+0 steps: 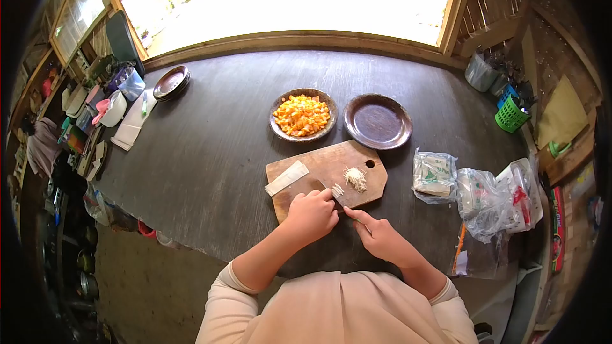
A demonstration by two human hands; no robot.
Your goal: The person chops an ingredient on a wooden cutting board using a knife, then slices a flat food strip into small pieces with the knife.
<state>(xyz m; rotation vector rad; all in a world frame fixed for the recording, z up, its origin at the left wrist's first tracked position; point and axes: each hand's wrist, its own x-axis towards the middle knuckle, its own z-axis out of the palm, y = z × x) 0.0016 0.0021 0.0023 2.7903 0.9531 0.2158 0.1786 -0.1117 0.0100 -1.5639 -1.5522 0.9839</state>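
A wooden cutting board (319,160) lies at the table's near edge. My left hand (311,215) is closed on its near side, fingertips pressed on a pale piece that the fingers mostly hide. Thin pale slices (337,190) lie just beyond those fingertips. My right hand (373,232) is closed around a knife, its handle mostly hidden in the fingers and its blade hard to make out beside the slices. Farther right on the board rests a small heap of pale shreds (355,179). A flat whitish strip (287,178) lies on the board's left part.
Beyond the board stand a bowl of orange diced pieces (301,115) and a dark plate (378,121). Plastic-wrapped packages (435,175) lie at the right, with a green basket (511,114) behind. Stacked dark plates (171,83) and containers are at the left.
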